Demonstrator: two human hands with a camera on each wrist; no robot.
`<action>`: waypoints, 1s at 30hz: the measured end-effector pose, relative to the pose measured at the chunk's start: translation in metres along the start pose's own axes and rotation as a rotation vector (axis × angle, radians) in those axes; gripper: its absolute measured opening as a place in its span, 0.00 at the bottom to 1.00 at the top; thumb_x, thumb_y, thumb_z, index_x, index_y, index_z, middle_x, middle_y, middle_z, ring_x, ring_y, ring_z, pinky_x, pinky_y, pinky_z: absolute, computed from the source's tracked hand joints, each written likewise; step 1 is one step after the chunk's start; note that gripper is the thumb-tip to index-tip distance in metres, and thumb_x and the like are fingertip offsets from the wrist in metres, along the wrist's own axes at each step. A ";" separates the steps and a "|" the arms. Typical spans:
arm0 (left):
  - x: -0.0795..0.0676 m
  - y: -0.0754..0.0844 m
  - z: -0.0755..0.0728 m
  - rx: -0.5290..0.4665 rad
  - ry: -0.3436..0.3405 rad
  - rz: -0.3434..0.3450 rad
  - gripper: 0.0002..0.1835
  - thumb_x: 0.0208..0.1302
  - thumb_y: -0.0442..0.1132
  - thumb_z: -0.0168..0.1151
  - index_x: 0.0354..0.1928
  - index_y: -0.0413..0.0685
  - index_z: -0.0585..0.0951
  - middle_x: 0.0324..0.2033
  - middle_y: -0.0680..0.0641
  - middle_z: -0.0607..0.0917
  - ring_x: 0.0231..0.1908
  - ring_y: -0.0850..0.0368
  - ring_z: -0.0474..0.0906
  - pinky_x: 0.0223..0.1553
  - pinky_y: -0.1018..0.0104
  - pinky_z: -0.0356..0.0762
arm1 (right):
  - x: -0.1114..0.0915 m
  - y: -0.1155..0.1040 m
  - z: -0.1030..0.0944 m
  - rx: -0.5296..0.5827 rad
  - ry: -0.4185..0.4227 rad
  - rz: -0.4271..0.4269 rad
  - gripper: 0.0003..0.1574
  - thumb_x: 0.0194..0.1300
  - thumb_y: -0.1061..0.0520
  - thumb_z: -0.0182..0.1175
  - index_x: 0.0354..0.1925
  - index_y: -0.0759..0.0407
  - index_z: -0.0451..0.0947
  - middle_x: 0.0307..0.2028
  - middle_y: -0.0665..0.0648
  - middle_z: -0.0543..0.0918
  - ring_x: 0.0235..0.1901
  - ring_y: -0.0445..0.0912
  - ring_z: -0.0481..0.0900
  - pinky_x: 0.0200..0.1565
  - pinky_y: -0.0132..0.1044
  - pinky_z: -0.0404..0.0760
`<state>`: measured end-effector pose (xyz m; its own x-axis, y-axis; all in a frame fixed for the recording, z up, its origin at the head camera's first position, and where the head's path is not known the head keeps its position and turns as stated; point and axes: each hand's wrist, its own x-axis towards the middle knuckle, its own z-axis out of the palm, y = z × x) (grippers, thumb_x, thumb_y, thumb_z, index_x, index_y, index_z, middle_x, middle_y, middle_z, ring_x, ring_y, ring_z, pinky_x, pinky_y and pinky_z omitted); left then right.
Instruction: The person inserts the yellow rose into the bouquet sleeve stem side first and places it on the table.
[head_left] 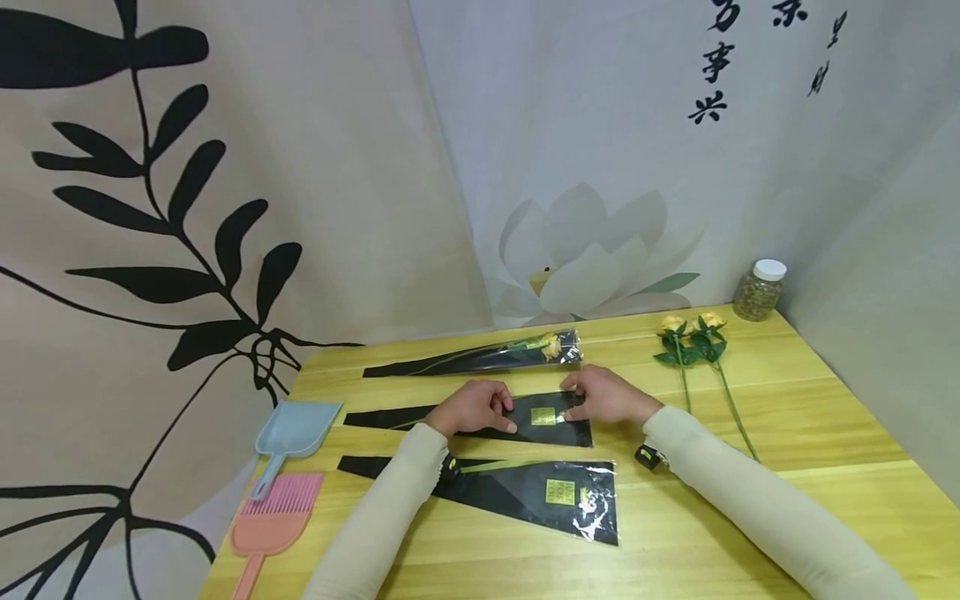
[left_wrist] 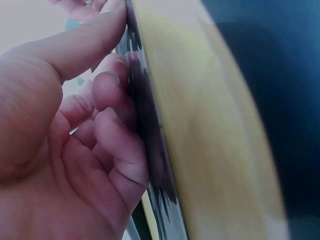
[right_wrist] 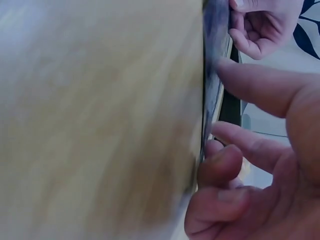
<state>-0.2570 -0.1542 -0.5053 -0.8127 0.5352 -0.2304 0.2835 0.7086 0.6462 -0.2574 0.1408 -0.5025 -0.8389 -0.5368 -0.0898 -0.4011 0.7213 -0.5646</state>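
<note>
Middle wrapper: a black, tapering flower wrapper (head_left: 525, 427) with shiny film and a square gold label (head_left: 543, 416), flat on the yellow wood-grain desk (head_left: 660, 542), directly under both hands.
Long axis: roughly left to right before the person; narrow tip to the left, wide end to the right.
Left hand: the bare left hand (head_left: 472, 408) lies across the wrapper's middle, nearer the narrow tip; its grip is loosely bent, thumb apart from forefinger, touching the black surface with no fold visibly pinched.
Right hand: the bare right hand (head_left: 606, 395) comes in at the far corner of the wide end; its grip is spread, thumb on the film, forefinger towards the far edge, nothing visibly clasped.
Key relation: the wide end sits by the right hand, so that one is nearer it; the gold label shows between the two thumbs.
Neighbours: a similar wrapper holding a yellow flower (head_left: 480, 357) lies beyond, and a broader black one (head_left: 517, 492) lies on the person's side, all three tips pointing left.
Loose stems: two yellow roses with green leaves (head_left: 692, 342) lie beyond the right hand's outer side, heads away from the person, well apart from the left.
</note>
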 end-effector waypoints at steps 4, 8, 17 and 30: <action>-0.001 0.000 0.001 -0.004 0.009 -0.002 0.14 0.63 0.44 0.79 0.44 0.52 0.83 0.31 0.53 0.83 0.30 0.58 0.76 0.38 0.63 0.78 | 0.000 0.002 0.002 0.015 0.006 0.010 0.26 0.62 0.51 0.78 0.55 0.59 0.85 0.51 0.59 0.86 0.52 0.54 0.83 0.59 0.56 0.83; 0.001 0.000 0.001 -0.002 0.013 -0.012 0.14 0.63 0.45 0.80 0.44 0.51 0.83 0.31 0.53 0.83 0.29 0.59 0.76 0.38 0.63 0.77 | 0.001 0.004 0.003 0.023 0.014 0.018 0.18 0.62 0.52 0.79 0.46 0.56 0.84 0.49 0.57 0.82 0.51 0.53 0.81 0.59 0.56 0.82; 0.003 -0.001 0.002 0.002 0.024 -0.023 0.15 0.62 0.46 0.80 0.43 0.52 0.83 0.30 0.53 0.82 0.29 0.58 0.74 0.37 0.64 0.76 | -0.001 0.008 -0.003 0.232 -0.007 0.037 0.22 0.66 0.55 0.74 0.53 0.54 0.75 0.29 0.51 0.76 0.29 0.45 0.74 0.33 0.40 0.76; 0.003 0.003 0.003 0.027 0.022 -0.037 0.15 0.62 0.45 0.80 0.43 0.51 0.83 0.30 0.52 0.82 0.28 0.58 0.74 0.35 0.64 0.75 | -0.017 0.024 -0.006 0.599 -0.024 0.165 0.27 0.66 0.61 0.70 0.59 0.72 0.77 0.41 0.59 0.88 0.39 0.48 0.87 0.38 0.37 0.84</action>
<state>-0.2573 -0.1496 -0.5061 -0.8339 0.4985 -0.2370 0.2667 0.7398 0.6177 -0.2550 0.1699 -0.5097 -0.8608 -0.4541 -0.2299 0.0153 0.4285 -0.9034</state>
